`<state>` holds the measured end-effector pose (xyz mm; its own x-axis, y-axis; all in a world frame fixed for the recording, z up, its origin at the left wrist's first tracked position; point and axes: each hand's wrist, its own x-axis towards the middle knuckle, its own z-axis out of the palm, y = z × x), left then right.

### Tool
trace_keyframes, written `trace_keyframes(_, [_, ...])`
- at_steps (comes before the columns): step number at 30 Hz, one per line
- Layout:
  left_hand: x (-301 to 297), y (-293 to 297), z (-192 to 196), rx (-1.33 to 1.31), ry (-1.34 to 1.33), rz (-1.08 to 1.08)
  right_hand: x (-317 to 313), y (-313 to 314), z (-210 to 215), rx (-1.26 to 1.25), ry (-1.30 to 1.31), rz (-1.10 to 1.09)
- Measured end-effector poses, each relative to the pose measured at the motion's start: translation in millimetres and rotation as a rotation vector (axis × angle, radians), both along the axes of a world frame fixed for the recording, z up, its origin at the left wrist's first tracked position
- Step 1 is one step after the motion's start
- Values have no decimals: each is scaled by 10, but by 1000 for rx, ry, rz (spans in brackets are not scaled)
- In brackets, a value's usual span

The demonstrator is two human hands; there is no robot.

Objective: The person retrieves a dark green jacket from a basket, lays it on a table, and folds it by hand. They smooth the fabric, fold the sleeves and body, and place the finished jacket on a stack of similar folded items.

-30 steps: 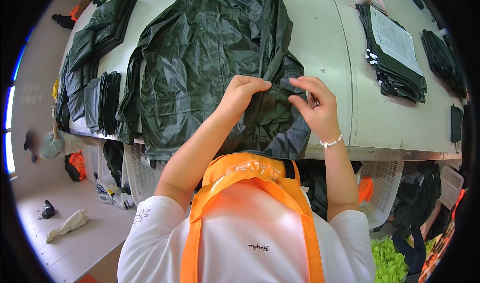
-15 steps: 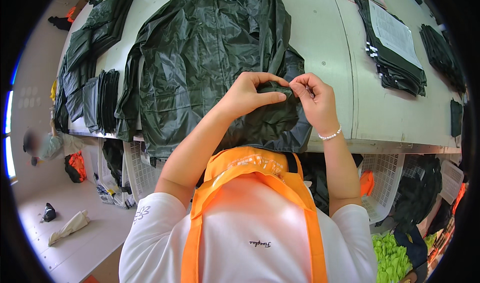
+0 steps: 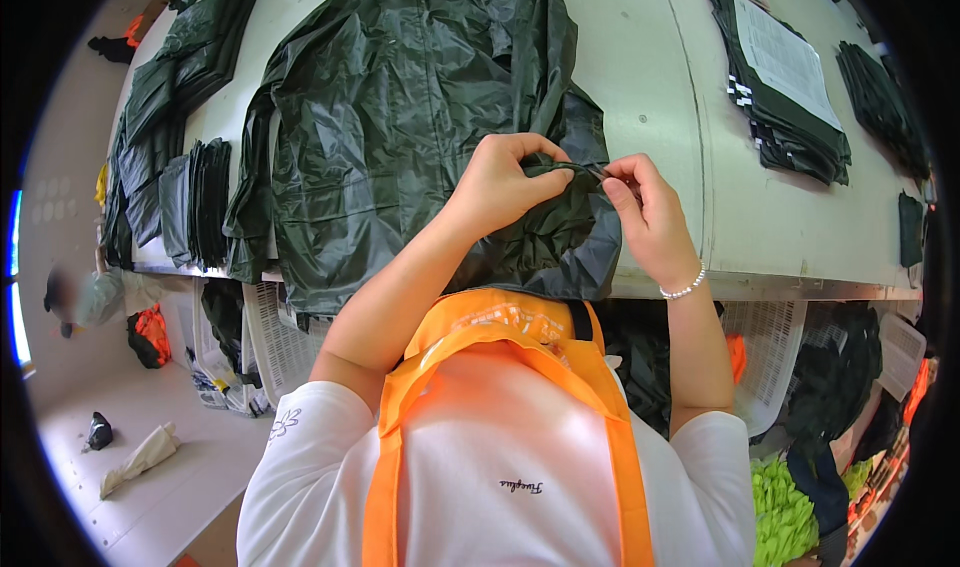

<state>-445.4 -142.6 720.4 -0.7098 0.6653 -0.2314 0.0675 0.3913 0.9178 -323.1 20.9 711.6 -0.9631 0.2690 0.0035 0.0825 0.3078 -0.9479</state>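
A dark green, shiny jacket (image 3: 400,117) lies spread over the table, its lower edge hanging at the near side. My left hand (image 3: 508,182) is closed, pinching a fold of the jacket near its lower right part between thumb and fingers. Just to the right, my right hand (image 3: 645,202), with a beaded bracelet at its wrist, is closed too. Its thumb and forefinger pinch a small, thin, dark thing at the edge of that fold, too small to make out. The fingertips of both hands are a short way apart.
Folded dark garments (image 3: 185,77) lie in stacks along the table's left side. To the right, a white sheet (image 3: 785,57) tops another dark stack (image 3: 800,152). White plastic baskets (image 3: 765,352) stand under the table edge (image 3: 760,285). Bright green cloth (image 3: 780,517) lies below right.
My right hand has moved slightly right and down, away from my left hand, and a thin dark thing now shows at its fingertips. My left hand keeps its pinch on the jacket.
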Motion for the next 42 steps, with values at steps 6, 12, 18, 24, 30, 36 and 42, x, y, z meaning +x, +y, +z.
trace_keyframes(6, [25,24,-85,33,147,-33,-56,-41,-77,42,73,-12])
trace_keyframes(12, [22,16,16,-30,95,-30,-50,12,-46,55,38,18])
trace_keyframes(18, [18,3,-55,19,123,-22,-60,30,38,68,21,17])
trace_keyframes(24, [-1,17,20,-9,52,7,-16,89,20,47,9,14])
trace_keyframes(30, [17,19,-24,-26,119,-51,-84,20,35,75,44,38])
trace_keyframes(36, [3,16,-41,-18,116,-59,-108,1,13,172,110,14])
trace_keyframes(42, [-5,18,4,-42,40,-54,-117,4,-32,260,169,-9])
